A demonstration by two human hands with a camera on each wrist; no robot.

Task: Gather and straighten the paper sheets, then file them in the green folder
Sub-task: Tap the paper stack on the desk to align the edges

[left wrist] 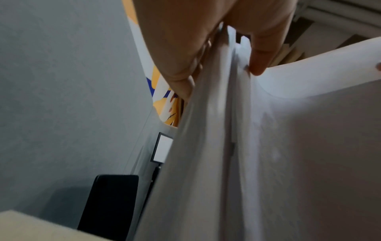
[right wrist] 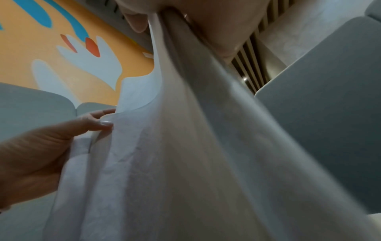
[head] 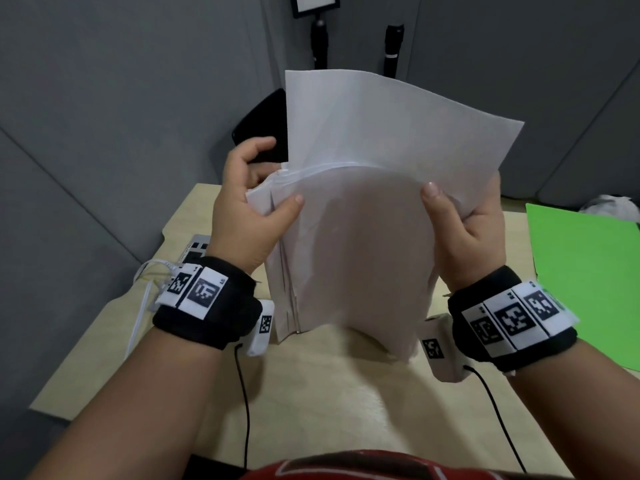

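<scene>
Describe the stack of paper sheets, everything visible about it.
The paper sheets are plain white, thin and unprinted on the side shown. They stand roughly upright, bottom edges at or just above the pale wooden table; contact is unclear. The stack is not squared: one sheet rises well above the others at the back and edges fan out on the left. The front sheets bow towards the camera. The left hand grips the left edge, the right hand the right edge, thumbs in front.

grey padded wall panels close in the corner behind a pale wood surface. higher up, an orange mural with blue and white shapes — and a slatted ceiling strip beside it. a black-framed white panel stands on a dark pole.
</scene>
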